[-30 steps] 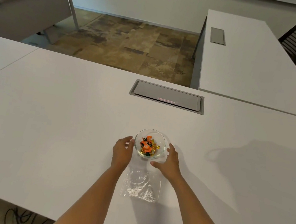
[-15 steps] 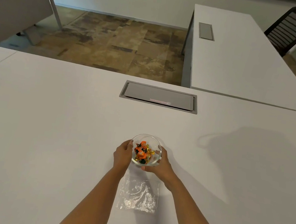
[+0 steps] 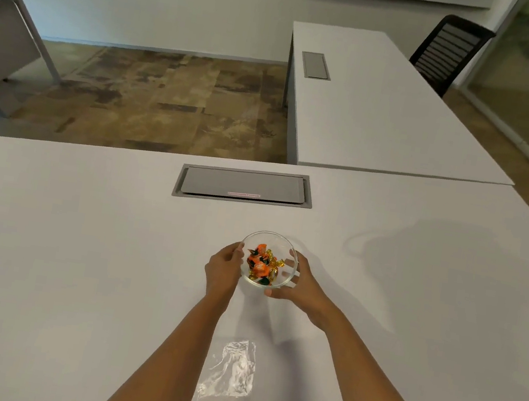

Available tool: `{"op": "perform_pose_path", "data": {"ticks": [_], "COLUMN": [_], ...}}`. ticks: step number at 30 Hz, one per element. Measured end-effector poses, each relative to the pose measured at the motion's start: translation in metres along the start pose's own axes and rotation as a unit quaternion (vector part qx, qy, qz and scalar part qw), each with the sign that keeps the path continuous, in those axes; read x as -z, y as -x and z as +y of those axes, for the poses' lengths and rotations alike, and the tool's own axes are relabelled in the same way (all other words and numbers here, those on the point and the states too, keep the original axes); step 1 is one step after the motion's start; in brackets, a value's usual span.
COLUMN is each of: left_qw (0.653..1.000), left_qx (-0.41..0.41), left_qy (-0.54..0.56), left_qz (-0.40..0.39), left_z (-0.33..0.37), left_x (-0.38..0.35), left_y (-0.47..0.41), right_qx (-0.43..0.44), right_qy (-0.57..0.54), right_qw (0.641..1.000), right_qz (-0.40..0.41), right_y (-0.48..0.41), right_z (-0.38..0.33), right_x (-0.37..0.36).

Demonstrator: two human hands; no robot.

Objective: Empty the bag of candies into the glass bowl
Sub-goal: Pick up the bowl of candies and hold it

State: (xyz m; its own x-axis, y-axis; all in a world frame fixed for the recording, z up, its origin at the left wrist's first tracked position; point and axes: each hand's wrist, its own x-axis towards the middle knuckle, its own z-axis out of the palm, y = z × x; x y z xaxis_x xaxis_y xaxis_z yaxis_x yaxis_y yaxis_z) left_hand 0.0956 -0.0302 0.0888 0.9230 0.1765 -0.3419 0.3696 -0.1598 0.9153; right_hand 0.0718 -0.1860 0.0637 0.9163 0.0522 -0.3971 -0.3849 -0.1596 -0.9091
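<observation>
glass bowl w/ candies | left hand + right hand fingers curled round sides | empty bag flat on table, nr forearms

A single wide-angle camera worn on the person's head looks forward and down over a broad white desk, with both bare forearms reaching in from the bottom edge. It sits near enough that the desk fills the lower half of the view. Farther off, its upper part takes in a patchy brown floor, a second white desk and a black slatted chair.
</observation>
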Motion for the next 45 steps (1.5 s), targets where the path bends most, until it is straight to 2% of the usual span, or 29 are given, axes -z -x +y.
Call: {"op": "perform_pose_path", "data": {"ticks": [10,21,32,45], "left_qw": [0.996,0.992,0.991,0.990], "left_qx": [-0.041,-0.009,0.019,0.039], "left_qy": [0.006,0.005,0.006,0.015], "left_qz": [-0.077,-0.124,-0.134,-0.131], "left_z": [0.053,0.062,0.050,0.034], "left_x": [-0.120,-0.236,-0.295,-0.318], "left_y": [0.014,0.010,-0.010,-0.023], "right_qx": [0.004,-0.039,-0.081,-0.105], "right_qy": [0.002,0.028,0.037,0.056], "right_qw": [0.999,0.998,0.996,0.993], "right_qz": [0.043,0.051,0.028,-0.008], "right_y": [0.015,0.006,-0.029,-0.049], "right_z": [-0.014,0.005,0.029,0.043], "right_x": [0.139,0.257,0.310,0.337]}}
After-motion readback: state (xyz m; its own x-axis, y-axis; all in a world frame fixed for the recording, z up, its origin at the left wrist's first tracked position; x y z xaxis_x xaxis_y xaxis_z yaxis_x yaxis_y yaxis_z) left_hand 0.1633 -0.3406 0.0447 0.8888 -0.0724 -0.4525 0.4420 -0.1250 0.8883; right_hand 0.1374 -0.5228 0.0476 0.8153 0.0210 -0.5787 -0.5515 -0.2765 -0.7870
